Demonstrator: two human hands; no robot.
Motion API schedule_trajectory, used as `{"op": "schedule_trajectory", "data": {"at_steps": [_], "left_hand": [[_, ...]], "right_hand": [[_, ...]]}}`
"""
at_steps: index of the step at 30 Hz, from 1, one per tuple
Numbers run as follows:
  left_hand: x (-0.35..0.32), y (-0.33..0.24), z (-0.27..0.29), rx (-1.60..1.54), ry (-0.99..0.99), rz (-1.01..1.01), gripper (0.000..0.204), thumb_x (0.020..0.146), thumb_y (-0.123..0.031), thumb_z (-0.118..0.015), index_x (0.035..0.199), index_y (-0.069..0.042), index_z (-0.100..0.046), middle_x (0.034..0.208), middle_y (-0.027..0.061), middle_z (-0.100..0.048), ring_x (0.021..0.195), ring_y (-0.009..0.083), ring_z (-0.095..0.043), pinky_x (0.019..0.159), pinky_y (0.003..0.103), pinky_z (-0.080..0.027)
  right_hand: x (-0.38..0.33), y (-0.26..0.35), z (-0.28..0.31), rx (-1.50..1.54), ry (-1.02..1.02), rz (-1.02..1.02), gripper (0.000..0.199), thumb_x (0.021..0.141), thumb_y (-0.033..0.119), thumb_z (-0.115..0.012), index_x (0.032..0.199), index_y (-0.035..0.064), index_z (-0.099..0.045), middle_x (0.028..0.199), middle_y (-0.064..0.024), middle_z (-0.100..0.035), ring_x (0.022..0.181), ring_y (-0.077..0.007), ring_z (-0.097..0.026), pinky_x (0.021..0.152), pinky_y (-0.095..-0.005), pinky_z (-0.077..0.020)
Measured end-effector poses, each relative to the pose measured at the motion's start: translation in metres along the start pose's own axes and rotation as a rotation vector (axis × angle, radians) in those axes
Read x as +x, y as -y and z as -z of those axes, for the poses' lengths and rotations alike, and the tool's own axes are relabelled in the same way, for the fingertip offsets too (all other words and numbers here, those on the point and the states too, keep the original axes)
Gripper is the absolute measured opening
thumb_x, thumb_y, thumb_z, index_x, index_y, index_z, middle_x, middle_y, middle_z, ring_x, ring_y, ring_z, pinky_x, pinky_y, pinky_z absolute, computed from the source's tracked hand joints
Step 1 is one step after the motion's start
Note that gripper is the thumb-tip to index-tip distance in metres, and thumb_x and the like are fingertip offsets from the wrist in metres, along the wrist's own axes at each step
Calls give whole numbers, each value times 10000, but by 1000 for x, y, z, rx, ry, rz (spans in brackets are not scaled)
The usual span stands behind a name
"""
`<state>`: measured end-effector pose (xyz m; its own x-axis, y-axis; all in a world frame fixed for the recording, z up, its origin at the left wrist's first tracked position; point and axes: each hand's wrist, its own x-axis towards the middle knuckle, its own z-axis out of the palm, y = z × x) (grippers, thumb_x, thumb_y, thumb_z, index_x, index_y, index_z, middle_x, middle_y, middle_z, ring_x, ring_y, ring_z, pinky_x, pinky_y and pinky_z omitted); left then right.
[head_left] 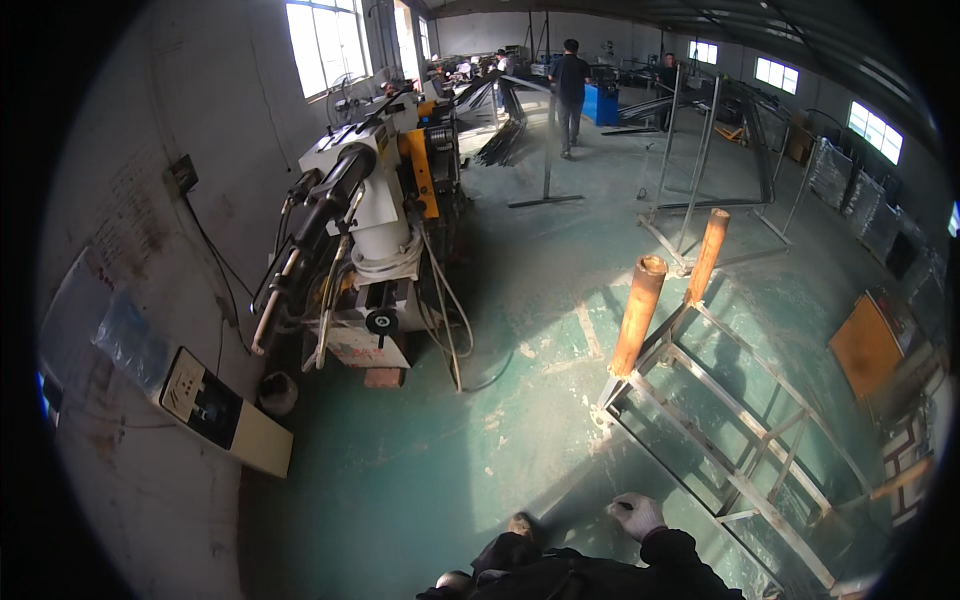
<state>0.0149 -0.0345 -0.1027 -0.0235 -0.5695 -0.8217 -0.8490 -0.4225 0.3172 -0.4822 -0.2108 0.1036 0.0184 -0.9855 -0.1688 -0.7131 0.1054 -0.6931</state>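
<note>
My right hand [637, 515], in a pale glove, hangs low in front of my dark-sleeved arm. Its fingers are curled in, and nothing shows in them. Nearest to it, on the right, stands a metal frame rack [735, 480] of welded bars. Two upright brown posts, a near one [637, 318] and a far one [708, 257], rise from its far end. At the lower edge a pale rounded shape [455, 580] looks like my gloved left hand; its fingers are hidden. The tip of my shoe [520, 524] shows on the green floor.
A large white machine [370, 220] with hoses stands left against the wall. A control box [225, 410] leans near it, beside a small bucket [277, 392]. Ahead are metal stands [547, 150], a blue cabinet [600, 104] and a walking person [570, 90]. An orange board [868, 340] is at right.
</note>
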Motion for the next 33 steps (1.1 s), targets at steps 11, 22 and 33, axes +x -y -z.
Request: {"op": "schedule_trajectory", "data": {"at_steps": [11,22,33], "left_hand": [[210,-82,357,-477,-432,-52,356,1044,-208,-693,1313,-27,-838,1108,115,-904,976,251,-868,847,393,-693],[354,-212,538,-22,-129,-98,463,1147,-462,-652,1277,-76,-873,1265,194,-869,1185,373,-808,1007,515,-641],[618,-405,838,281,42,-85,453,981,-337,-727,1368,-156,-879,1439,169,-834,1371,396,-765,1181,473,-609]], "right_hand": [[256,77,21,18,-44,-208,378,1030,392,-867,1273,102,-883,1169,-176,-890,1103,-347,-864,1008,-455,-680],[667,208,10,23,50,242,254,1033,311,-855,1187,112,-883,1125,-147,-875,1045,-389,-840,939,-469,-676],[904,229,98,188,-274,-158,353,1067,312,-857,1294,41,-855,1148,-211,-882,1047,-354,-872,946,-431,-682]]}}
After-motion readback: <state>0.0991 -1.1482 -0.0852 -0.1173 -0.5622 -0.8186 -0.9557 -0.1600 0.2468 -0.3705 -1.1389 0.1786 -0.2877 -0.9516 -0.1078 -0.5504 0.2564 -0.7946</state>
